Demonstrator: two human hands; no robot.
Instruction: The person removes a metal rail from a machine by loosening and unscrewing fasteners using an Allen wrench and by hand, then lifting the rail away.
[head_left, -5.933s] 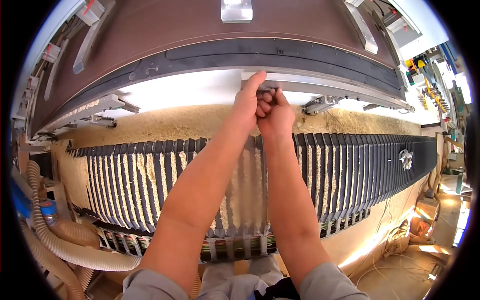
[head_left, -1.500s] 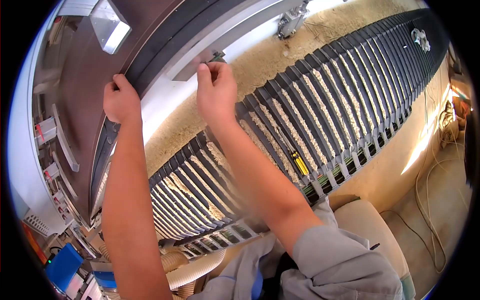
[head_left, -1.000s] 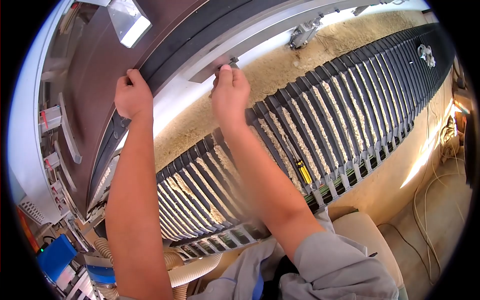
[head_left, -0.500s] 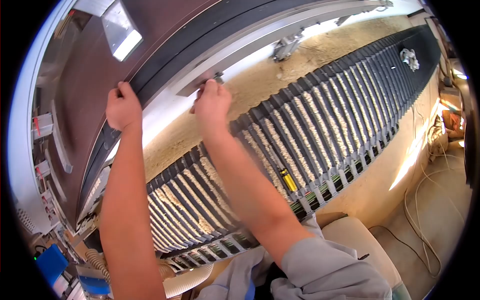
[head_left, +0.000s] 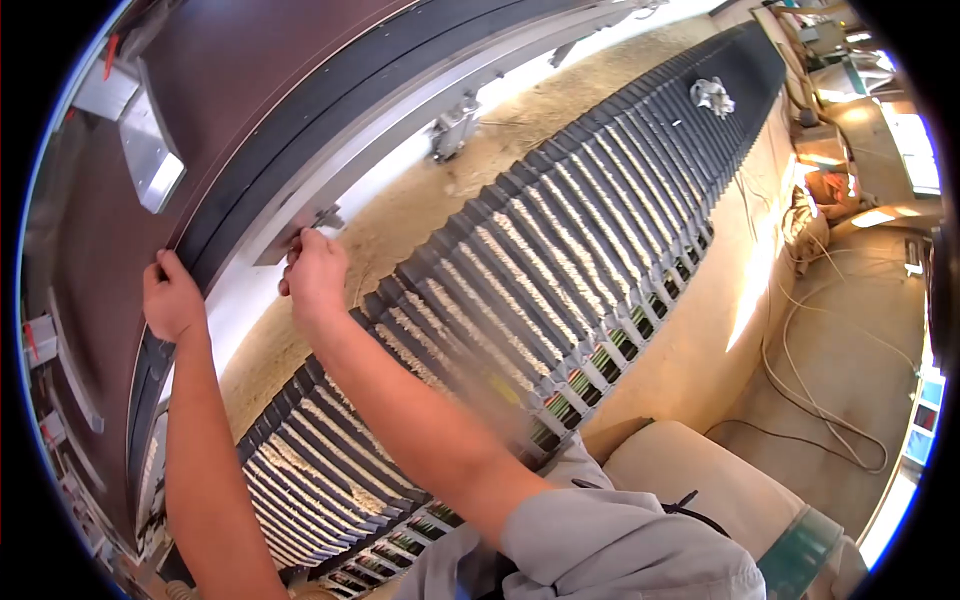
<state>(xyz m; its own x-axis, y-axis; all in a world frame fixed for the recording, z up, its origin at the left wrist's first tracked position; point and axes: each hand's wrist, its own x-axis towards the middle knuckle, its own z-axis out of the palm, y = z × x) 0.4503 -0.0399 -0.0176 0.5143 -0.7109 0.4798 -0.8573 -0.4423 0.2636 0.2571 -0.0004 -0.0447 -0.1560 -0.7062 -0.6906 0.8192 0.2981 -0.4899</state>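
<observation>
My left hand [head_left: 174,298] is at the outer edge of the dark machine panel [head_left: 230,130], fingers curled on the black edge strip [head_left: 225,225]. My right hand [head_left: 320,275] is closed just below a small metal fitting on a flat plate [head_left: 280,243], under the long metal rail [head_left: 400,130]. Whatever its fingers pinch is hidden by the hand. Below my right forearm lies the black ribbed bellows cover [head_left: 560,220], with pale wood shavings packed in its folds.
Sawdust [head_left: 400,225] coats the surface between rail and bellows. A second metal bracket [head_left: 455,128] hangs from the rail further along. A crumpled pale lump [head_left: 712,96] rests on the bellows' far end. Cables [head_left: 800,390] lie on the floor at right.
The view has turned right, so hands and machine appear further left and lower. Both hands keep about the same places on the machine. The yellow object by my right forearm is now blurred.
</observation>
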